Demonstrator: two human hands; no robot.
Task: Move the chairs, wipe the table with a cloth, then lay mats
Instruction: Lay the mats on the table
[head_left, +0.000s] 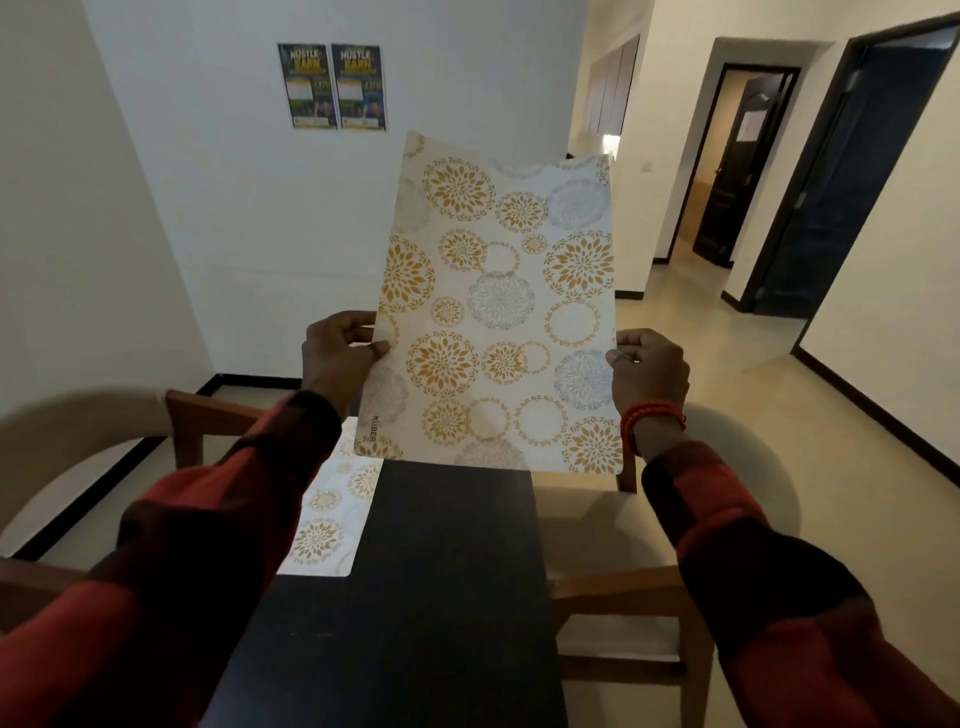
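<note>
I hold a cream mat (498, 306) with gold and grey flower circles upright in the air above the far end of the dark table (441, 571). My left hand (340, 353) pinches its left edge and my right hand (649, 369) pinches its right edge. A second mat (332, 514) of the same pattern lies flat on the table's left side, partly hidden by my left sleeve. No cloth is in view.
A wooden chair (208, 415) stands off the table's far left and another wooden chair (623, 603) at its right side. White walls close the left and back. Tiled floor opens to the right toward dark doorways (737, 171).
</note>
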